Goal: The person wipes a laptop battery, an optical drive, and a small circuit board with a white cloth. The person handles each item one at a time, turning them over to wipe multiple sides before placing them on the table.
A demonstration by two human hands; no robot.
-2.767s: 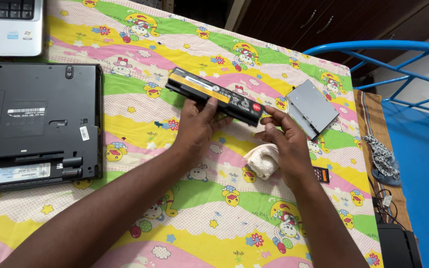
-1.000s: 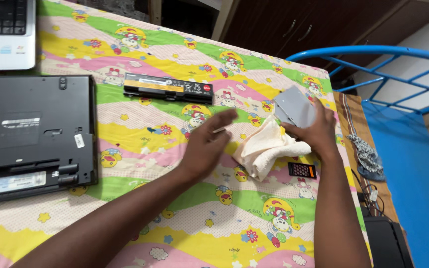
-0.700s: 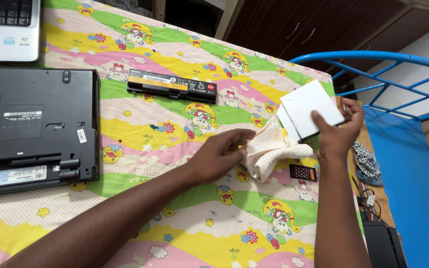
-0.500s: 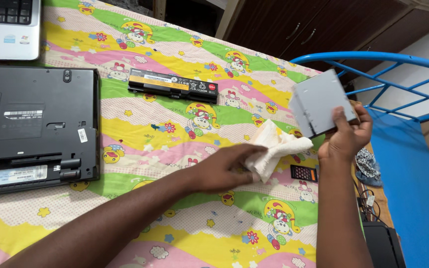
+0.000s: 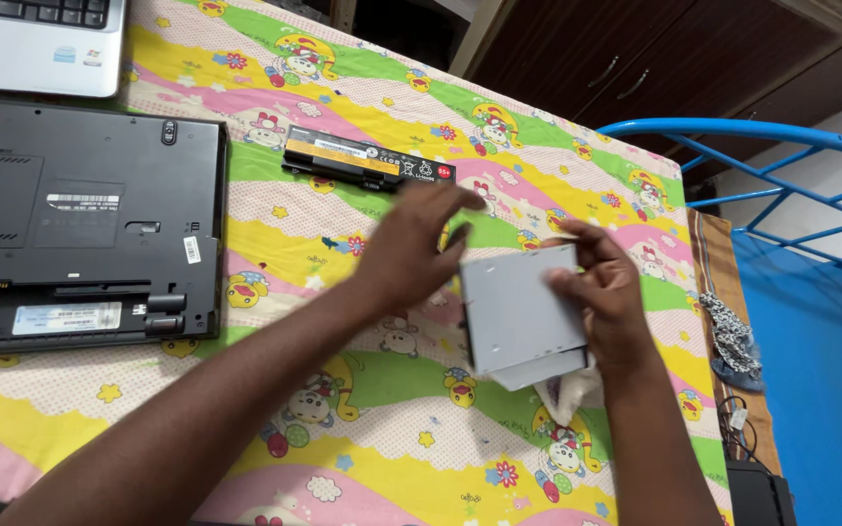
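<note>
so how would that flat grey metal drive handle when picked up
The flat grey metal drive probably stays stiff: it keeps flat while the right hand grips one edge. Its smooth faces may be slippery. It seems fairly light, since one hand holds it up.

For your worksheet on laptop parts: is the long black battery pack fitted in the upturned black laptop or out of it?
Out: the long black battery pack lies on the patterned sheet beside the upturned black laptop.

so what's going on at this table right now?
A person holds a flat grey drive-like module upright above the cartoon-print cloth, the right hand gripping its edge and the left hand at its other side. A pale cloth sits beneath it. A black laptop lies bottom-up to the left, its battery bay open; a long black battery lies apart on the cloth.
</note>
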